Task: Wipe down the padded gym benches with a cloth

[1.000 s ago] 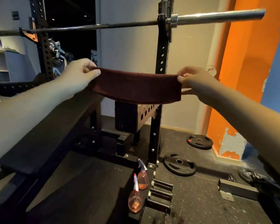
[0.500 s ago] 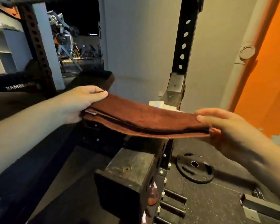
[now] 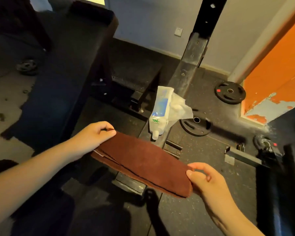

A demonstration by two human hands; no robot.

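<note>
Cloth [image 3: 143,165], a reddish-brown towel folded into a long strip of several layers, is held in the air between both hands. The left hand [image 3: 92,139] pinches its far-left end, thumb on top and fingers curled under. The right hand [image 3: 209,183] grasps the near-right end between thumb and fingertips. It spans flat from one hand to the other and touches nothing else.

By its nap and the way its edges stack, it is likely soft, light and limp. Held by one end it would droop and the layers could slide apart. For wiping, a flat palm over the middle of the folded pad should serve better than the present end pinches.

The padded bench [image 3: 61,77], a long dark slab, runs up the left side of the view, just beside the left hand and not yet touched by the cloth. Wiping has not visibly begun.

Beyond the cloth, a white and blue plastic pouch [image 3: 160,109] with crumpled wrapping leans against the rack upright [image 3: 192,55]. Two weight plates [image 3: 230,92] lie on the speckled rubber floor [image 3: 203,210], near the orange wall [image 3: 279,68].
</note>
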